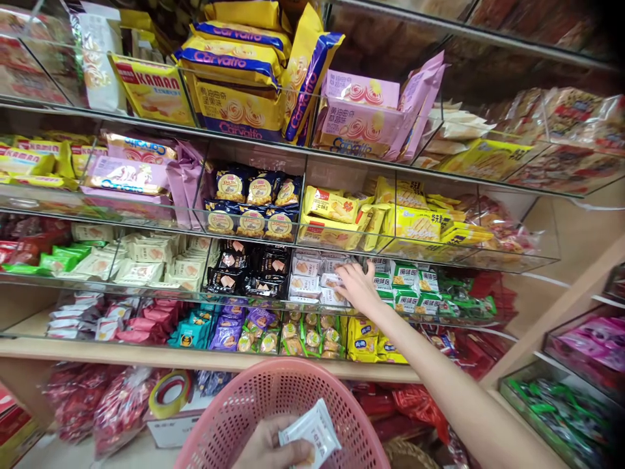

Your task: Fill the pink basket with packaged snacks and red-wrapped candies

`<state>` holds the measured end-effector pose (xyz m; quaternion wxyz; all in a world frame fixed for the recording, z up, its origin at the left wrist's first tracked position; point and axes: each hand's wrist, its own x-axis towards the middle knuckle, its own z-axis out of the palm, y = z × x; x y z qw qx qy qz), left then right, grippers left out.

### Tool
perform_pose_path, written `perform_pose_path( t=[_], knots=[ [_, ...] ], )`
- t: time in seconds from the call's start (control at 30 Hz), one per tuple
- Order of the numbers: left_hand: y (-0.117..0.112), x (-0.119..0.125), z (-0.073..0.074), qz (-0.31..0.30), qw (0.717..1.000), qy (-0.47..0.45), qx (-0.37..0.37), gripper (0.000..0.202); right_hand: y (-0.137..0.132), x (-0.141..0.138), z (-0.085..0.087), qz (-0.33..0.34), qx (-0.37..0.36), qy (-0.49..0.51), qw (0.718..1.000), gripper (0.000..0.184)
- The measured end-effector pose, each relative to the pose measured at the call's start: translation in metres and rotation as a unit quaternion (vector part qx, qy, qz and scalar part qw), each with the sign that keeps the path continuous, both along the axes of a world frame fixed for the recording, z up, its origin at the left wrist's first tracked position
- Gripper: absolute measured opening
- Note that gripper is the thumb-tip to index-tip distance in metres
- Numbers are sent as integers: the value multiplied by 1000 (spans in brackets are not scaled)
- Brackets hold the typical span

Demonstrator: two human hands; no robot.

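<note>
Two hands are in view, each engaged separately. The left hand (268, 446) has its grip closed on a small white packet (317, 433), thumb laid across the printed face. That packet is positioned over the mouth of a pink perforated basket (234, 404); whether it touches the inner wall cannot be determined.

The right hand (360, 286) is extended to a lower shelf, among pale wrapped packets (305, 284) in a clear-fronted compartment. Its grip stands open, thumb apart from the fingers, and nothing is visibly held. Contact between fingertips and wrappers cannot be confirmed (the hand itself screens that spot). Adjoining stock is noted: black packets (227, 280) to the left, green-and-white packets (405, 277) to the right, and yellow packets (364, 339) on the tier below.

In this inspector's judgement, the step in hand is selection at the shelf by the right hand, while the left retains its packet. The next move would call for thumb and fingers to draw together on a single wrapper, then a lift high enough to clear the compartment's front panel without dragging neighbouring packets.
</note>
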<state>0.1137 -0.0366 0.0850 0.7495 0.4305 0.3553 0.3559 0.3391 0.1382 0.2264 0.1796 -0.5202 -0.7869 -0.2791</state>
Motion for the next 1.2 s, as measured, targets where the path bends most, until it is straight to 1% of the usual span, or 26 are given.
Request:
perform_pose_path(
  t=[0.1, 0.17, 0.3, 0.37, 0.43, 0.5, 0.6, 0.7, 0.77, 0.83, 0.9, 1.03, 1.1, 1.2],
  knots=[
    [-1, -1, 4, -4, 999, -25, -27, 39, -3, 2, 0, 10, 2, 14, 1000, 13],
    [-2, -2, 8, 1, 999, -21, -35, 39, -8, 3, 2, 12, 4, 25, 1000, 12],
    [-6, -5, 20, 26, 999, 0, -30, 35, -31, 7, 10, 24, 1, 45, 999, 14],
    [-7, -8, 25, 21, 999, 8, -26, 31, -48, 9, 13, 41, -28, 67, 997, 17],
    [-8, -11, 27, 23, 999, 16, -22, 28, -66, 10, 14, 74, -98, 109, 986, 21],
    [-7, -14, 28, 38, 999, 25, -22, 31, -83, 10, 12, 114, -201, 151, 961, 23],
    [-6, -18, 26, 65, 997, 41, -27, 39, -103, 7, -2, 150, -370, 164, 902, 23],
    [-5, -21, 25, 80, 995, 51, -33, 43, -116, 0, -27, 165, -513, 114, 835, 26],
    [-5, -23, 26, 87, 994, 55, -33, 42, -123, -7, -45, 178, -575, 57, 797, 28],
    [-6, -25, 26, 93, 994, 52, -35, 40, -128, -16, -62, 196, -614, -2, 765, 33],
    [-6, -25, 26, 97, 994, 37, -41, 37, -133, -25, -76, 214, -637, -49, 739, 37],
    [-9, -25, 25, 96, 994, 30, -51, 38, -140, -37, -98, 242, -675, -93, 690, 40],
    [-10, -25, 24, 90, 994, 32, -54, 39, -142, -40, -106, 247, -689, -109, 672, 41],
    [-10, -25, 23, 86, 995, 29, -52, 41, -144, -43, -113, 239, -696, -130, 665, 42]
  ],
)
